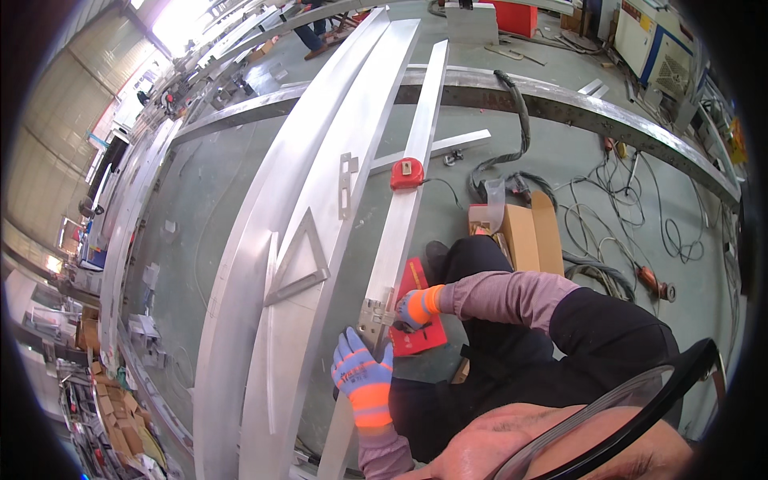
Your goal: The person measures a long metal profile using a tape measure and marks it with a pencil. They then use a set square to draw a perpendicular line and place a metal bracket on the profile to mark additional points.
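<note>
A long aluminium bar (pixel 408 200) runs away from me. A small metal hinge-like bracket (pixel 373 314) lies on its near end. My left hand (pixel 362 374), in a blue and orange glove, rests flat on the bar just below the bracket with its fingers spread. My right hand (pixel 414 308), gloved the same way, is curled against the bracket's right edge and pinches it. A red flat case (pixel 418 336) lies under that hand, beside the bar.
A red tape measure (pixel 406 174) sits farther up the bar. A metal triangle square (pixel 300 260) and a slotted plate (pixel 346 184) lie on the wide curved aluminium profiles (pixel 264 264) to the left. A cardboard box (pixel 528 232), cables (pixel 640 200) and an orange tool (pixel 654 283) lie on the floor to the right.
</note>
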